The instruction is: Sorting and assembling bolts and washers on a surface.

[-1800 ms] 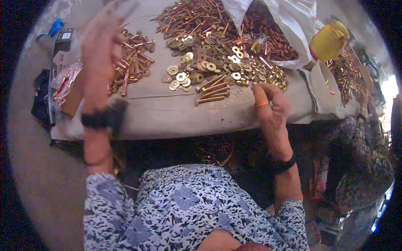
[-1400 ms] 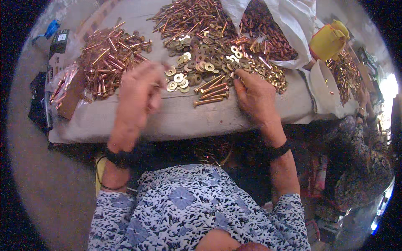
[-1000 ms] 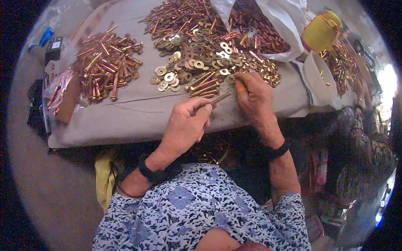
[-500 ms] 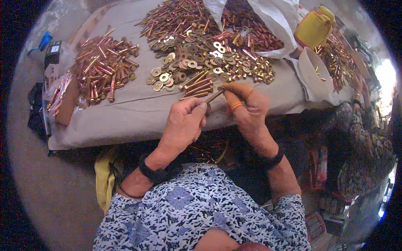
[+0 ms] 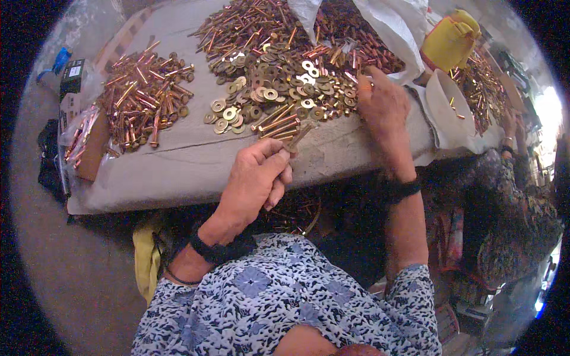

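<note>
My left hand [image 5: 255, 175] is closed around a bolt [image 5: 301, 137], which points up and to the right over the front of the table. My right hand [image 5: 386, 110] reaches to the right edge of the pile of small brass-coloured nuts [image 5: 338, 95]; its fingers are blurred and partly hidden, with orange covers on some of them. Flat round washers [image 5: 261, 89] lie heaped to the left of the nuts. Just beyond my left hand, several bolts [image 5: 279, 123] rest side by side at the front of the washers.
A separate heap of bolts [image 5: 142, 95] sits on the left of the cloth-covered table [image 5: 184, 172]. A white sack [image 5: 392, 35] spills more bolts at the back. To the right stand a white tub [image 5: 442, 107] and a yellow container [image 5: 451, 38]. Another person's arm [image 5: 509, 127] shows at far right.
My right hand has moved away from the bolt, up and right to the nuts. My left hand keeps the bolt and has shifted only slightly.
</note>
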Demonstrator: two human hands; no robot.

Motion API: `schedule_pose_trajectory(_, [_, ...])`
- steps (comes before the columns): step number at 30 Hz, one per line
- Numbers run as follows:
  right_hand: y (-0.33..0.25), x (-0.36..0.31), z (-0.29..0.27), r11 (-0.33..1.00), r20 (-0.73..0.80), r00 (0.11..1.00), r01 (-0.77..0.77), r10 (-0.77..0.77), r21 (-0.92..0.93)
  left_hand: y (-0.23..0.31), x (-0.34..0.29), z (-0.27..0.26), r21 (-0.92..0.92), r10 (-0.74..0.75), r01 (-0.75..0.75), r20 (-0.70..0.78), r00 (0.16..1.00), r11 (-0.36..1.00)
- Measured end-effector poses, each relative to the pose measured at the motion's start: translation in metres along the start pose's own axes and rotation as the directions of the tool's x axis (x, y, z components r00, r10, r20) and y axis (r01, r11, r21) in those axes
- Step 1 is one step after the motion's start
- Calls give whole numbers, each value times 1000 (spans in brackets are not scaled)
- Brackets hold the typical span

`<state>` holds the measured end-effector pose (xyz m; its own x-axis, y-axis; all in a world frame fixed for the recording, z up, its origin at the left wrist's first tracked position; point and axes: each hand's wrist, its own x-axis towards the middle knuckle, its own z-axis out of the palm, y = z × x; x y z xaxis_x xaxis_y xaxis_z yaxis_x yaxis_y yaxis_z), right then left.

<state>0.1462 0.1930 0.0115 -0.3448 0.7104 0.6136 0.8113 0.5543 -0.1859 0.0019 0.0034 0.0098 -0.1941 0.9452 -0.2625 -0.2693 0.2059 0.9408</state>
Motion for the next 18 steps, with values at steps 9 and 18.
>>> schedule_pose_trajectory(9, [10, 2, 5, 996, 156, 987, -29, 42, -89, 3, -1, -5, -21, 6, -7, -17, 1000, 1000])
schedule_pose_trajectory(18, [11, -6, 0, 993, 59, 994, 90, -94, 74, 1, -2, -3, 13, 21, -21, 19, 1000, 1000])
